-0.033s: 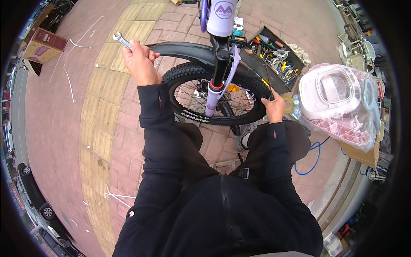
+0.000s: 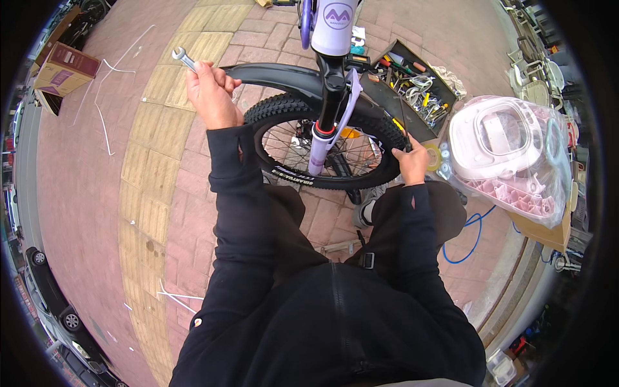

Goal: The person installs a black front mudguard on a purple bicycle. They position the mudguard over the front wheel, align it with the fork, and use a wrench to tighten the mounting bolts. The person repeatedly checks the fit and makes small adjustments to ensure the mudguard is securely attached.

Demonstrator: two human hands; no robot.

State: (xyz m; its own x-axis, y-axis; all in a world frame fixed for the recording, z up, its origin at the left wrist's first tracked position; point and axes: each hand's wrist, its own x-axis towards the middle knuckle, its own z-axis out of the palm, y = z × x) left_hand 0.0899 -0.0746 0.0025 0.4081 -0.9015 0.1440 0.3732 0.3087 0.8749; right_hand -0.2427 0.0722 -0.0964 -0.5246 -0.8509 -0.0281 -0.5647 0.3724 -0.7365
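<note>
My left hand (image 2: 214, 97) is closed round a silver wrench (image 2: 183, 58), whose open jaw sticks out past the thumb. Its fingertips are close to the tip of a black mudguard (image 2: 274, 75); whether they touch it I cannot tell. My right hand (image 2: 414, 162) grips the bicycle's knobbly black tyre (image 2: 271, 108) at its right side, thumb on top and the other fingers partly hidden. The lilac fork (image 2: 318, 157) runs down across the spoked wheel, with a pale lilac head tube (image 2: 334, 29) above it.
A black toolbox (image 2: 412, 84) full of loose tools lies beyond the wheel at right. Nearer stands a plastic-wrapped pink and white item (image 2: 496, 138) on a cardboard box. A blue cable (image 2: 465, 248) curls by my right knee. Another carton (image 2: 66, 69) and white strips (image 2: 102, 119) lie far left.
</note>
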